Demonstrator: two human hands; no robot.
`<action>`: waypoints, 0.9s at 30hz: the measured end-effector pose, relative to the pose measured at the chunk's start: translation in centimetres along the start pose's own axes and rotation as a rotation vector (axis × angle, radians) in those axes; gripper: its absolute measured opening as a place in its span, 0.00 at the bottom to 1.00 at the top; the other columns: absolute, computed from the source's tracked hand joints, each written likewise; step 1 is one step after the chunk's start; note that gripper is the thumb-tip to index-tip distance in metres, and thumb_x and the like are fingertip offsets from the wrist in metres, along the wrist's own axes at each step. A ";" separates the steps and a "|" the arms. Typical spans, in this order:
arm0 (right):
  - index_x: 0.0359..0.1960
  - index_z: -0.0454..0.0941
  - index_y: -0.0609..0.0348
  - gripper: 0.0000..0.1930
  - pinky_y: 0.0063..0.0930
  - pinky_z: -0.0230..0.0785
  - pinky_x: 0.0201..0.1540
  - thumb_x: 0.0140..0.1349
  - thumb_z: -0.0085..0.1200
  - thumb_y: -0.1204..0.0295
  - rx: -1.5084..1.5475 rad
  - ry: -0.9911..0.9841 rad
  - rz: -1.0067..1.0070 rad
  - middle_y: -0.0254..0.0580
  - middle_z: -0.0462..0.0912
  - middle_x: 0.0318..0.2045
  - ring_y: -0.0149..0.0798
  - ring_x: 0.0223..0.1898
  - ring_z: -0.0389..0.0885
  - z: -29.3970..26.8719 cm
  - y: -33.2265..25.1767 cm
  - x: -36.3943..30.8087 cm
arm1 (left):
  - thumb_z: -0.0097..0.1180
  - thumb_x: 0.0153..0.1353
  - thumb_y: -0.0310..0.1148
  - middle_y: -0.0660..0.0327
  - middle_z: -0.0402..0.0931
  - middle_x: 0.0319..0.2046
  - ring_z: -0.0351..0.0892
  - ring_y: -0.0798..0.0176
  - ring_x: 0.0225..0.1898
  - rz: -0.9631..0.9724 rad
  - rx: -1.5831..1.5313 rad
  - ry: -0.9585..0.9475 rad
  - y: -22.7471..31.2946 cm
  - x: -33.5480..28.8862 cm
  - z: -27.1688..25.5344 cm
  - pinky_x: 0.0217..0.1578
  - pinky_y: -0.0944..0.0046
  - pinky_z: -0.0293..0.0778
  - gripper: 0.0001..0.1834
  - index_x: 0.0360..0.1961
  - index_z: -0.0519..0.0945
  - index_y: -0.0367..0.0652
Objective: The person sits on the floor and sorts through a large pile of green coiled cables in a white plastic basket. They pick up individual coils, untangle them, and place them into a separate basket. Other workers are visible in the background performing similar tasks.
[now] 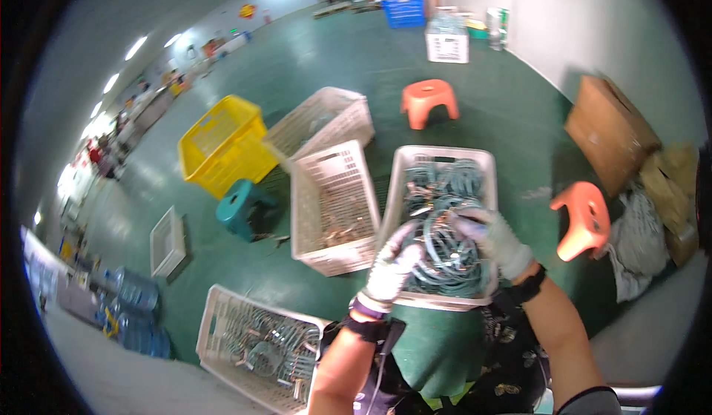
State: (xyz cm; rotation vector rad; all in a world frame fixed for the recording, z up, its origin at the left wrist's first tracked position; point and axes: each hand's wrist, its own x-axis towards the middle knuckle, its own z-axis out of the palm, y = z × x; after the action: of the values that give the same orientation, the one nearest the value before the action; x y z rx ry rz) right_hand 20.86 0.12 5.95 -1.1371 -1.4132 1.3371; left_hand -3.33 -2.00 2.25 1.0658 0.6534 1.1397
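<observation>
- The coiled bluish cables (449, 274) are lying heaped inside a white crate (445, 150), which is standing on the green floor (523, 137) directly in front of the person.
- The left hand (389, 270), wearing a white glove, is reaching to the crate's left side, near the cables, its thumb and fingers curving; I cannot tell whether it is gripping a strand.
- The right hand (493, 238), also gloved, is reaching over the cables, fingers pointing toward the loops; blur is hiding whether it is pinching any.
- A 2nd white crate (337, 261), holding small copper-toned pieces, is standing just to the left.
- A 3rd white crate (259, 302), at lower left, is holding more coils.
- 1 teal stool (236, 211) is standing near a yellow crate (245, 166).
</observation>
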 end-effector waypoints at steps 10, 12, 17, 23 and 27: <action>0.46 0.83 0.63 0.13 0.21 0.71 0.30 0.67 0.57 0.67 -0.069 0.060 0.053 0.31 0.80 0.24 0.24 0.25 0.75 0.0 1.5 0.0 | 0.61 0.63 0.51 0.56 0.74 0.58 0.76 0.57 0.57 -0.121 -0.259 -0.003 -1.0 0.8 1.4 0.57 0.55 0.76 0.38 0.67 0.66 0.39; 0.45 0.84 0.62 0.12 0.22 0.71 0.30 0.67 0.57 0.67 -0.129 0.028 0.066 0.32 0.81 0.24 0.25 0.24 0.75 -0.2 1.8 0.3 | 0.60 0.63 0.55 0.55 0.74 0.57 0.77 0.56 0.55 -0.126 -0.234 -0.046 -0.7 0.6 1.7 0.53 0.53 0.79 0.39 0.66 0.66 0.40; 0.45 0.83 0.62 0.12 0.26 0.73 0.31 0.66 0.56 0.67 -0.168 -0.004 0.100 0.36 0.85 0.28 0.28 0.26 0.79 -0.1 2.7 0.2 | 0.58 0.65 0.55 0.54 0.74 0.56 0.77 0.55 0.53 -0.169 -0.230 -0.072 -0.9 0.7 1.4 0.49 0.52 0.81 0.38 0.66 0.67 0.39; 0.44 0.83 0.63 0.12 0.25 0.74 0.35 0.66 0.58 0.67 -0.105 0.149 -0.139 0.35 0.85 0.31 0.27 0.30 0.80 -1.3 1.6 0.0 | 0.55 0.68 0.50 0.56 0.76 0.56 0.76 0.59 0.56 -0.138 -0.247 0.018 -1.0 1.2 1.8 0.57 0.57 0.75 0.30 0.63 0.71 0.39; 0.40 0.83 0.61 0.12 0.33 0.74 0.39 0.62 0.61 0.65 -0.443 0.102 -0.534 0.42 0.83 0.29 0.39 0.32 0.82 0.4 -2.3 -2.3 | 0.58 0.68 0.45 0.58 0.76 0.56 0.74 0.63 0.57 -0.086 -0.098 0.153 -2.0 1.5 0.9 0.58 0.61 0.71 0.28 0.62 0.72 0.39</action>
State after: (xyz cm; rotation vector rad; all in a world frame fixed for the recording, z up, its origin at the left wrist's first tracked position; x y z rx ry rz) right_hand 20.84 -2.20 8.18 -0.9785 -1.8248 0.5999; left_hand -1.33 -1.01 0.89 0.8656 0.7486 1.1737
